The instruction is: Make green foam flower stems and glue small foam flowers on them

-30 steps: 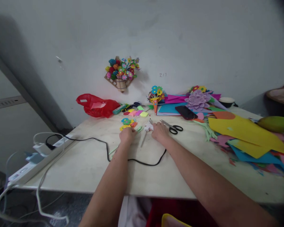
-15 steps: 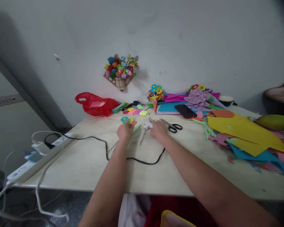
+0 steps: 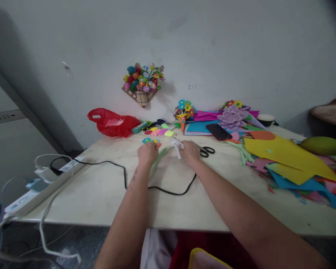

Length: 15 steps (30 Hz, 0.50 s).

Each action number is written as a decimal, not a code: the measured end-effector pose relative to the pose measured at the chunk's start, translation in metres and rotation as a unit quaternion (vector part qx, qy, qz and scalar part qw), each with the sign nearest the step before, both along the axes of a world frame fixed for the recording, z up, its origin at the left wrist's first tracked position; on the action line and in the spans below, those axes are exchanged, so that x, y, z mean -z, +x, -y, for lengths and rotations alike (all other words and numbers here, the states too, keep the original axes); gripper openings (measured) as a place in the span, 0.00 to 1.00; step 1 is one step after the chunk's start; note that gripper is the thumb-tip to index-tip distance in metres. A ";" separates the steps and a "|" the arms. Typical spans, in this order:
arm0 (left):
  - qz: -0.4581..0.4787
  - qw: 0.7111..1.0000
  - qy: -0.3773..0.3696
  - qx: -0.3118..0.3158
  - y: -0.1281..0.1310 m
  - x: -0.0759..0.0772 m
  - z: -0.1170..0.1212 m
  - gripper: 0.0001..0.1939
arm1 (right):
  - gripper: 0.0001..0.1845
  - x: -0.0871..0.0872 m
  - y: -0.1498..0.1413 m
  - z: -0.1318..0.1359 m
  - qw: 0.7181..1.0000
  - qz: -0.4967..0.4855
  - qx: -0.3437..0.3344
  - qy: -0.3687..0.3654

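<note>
My right hand [image 3: 190, 151] grips a white glue gun [image 3: 176, 143], its body pointing left and raised off the table. Just past that hand lie scissors [image 3: 207, 151] with black handles, their blades partly covered by my fingers. My left hand [image 3: 148, 153] is closed in a fist beside small foam flowers [image 3: 147, 141] in blue, yellow and orange. What its fingers hold is hidden from this side. Thin green strips [image 3: 160, 156] lie between the two hands. A black cord [image 3: 168, 192] curves across the table under my left forearm and up to my right wrist.
A red plastic bag [image 3: 114, 123] sits at the back left, near colourful foam pieces [image 3: 159, 132]. Along the left edge runs a white power strip [image 3: 44, 186] with cables. On the right are a phone [image 3: 218, 131], yellow foam sheets [image 3: 285, 157] and a mango [image 3: 323, 145].
My right hand has lifted and turned the glue gun, which lay lower and flatter before. My left hand has rolled over, so its fingers now show less.
</note>
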<state>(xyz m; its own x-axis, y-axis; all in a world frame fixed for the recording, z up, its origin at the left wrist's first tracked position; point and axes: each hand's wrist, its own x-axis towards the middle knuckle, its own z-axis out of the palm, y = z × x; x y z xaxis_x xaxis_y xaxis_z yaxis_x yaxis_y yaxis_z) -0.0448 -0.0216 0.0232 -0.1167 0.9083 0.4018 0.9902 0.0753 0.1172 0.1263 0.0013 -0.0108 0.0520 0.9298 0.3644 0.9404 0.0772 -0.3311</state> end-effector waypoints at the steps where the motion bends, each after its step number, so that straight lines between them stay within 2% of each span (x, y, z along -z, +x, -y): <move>1: 0.022 1.000 -0.012 0.011 0.000 0.001 -0.001 0.14 | 0.13 -0.001 0.000 -0.001 1.000 -0.018 0.003 -0.008; 3: 0.106 0.992 -0.057 0.038 -0.001 0.003 -0.004 0.12 | 0.14 -0.003 0.001 -0.003 0.998 -0.064 0.011 -0.025; 5: 0.232 0.964 -0.108 0.072 -0.003 0.007 -0.007 0.10 | 0.16 -0.001 0.003 -0.009 0.991 -0.125 0.020 -0.038; 9: 0.483 0.856 -0.129 0.133 -0.008 0.013 -0.010 0.07 | 0.18 0.009 0.009 -0.023 0.963 -0.266 -0.016 -0.045; 12: 0.594 0.780 -0.133 0.146 -0.008 0.015 -0.009 0.05 | 0.14 0.016 0.011 -0.029 0.916 -0.393 -0.058 -0.053; 15: 0.641 0.742 -0.139 0.139 -0.006 0.018 -0.009 0.06 | 0.09 0.016 0.011 -0.028 0.852 -0.514 -0.084 -0.056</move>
<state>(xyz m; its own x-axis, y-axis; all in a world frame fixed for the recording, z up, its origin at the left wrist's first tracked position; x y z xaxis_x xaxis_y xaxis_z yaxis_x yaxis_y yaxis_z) -0.0506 -0.0125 0.0051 -0.0347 0.9958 -0.0849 0.0614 0.0869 0.9943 0.1374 0.0289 -0.0271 0.1528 0.9815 0.1157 0.1270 0.0966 -0.9872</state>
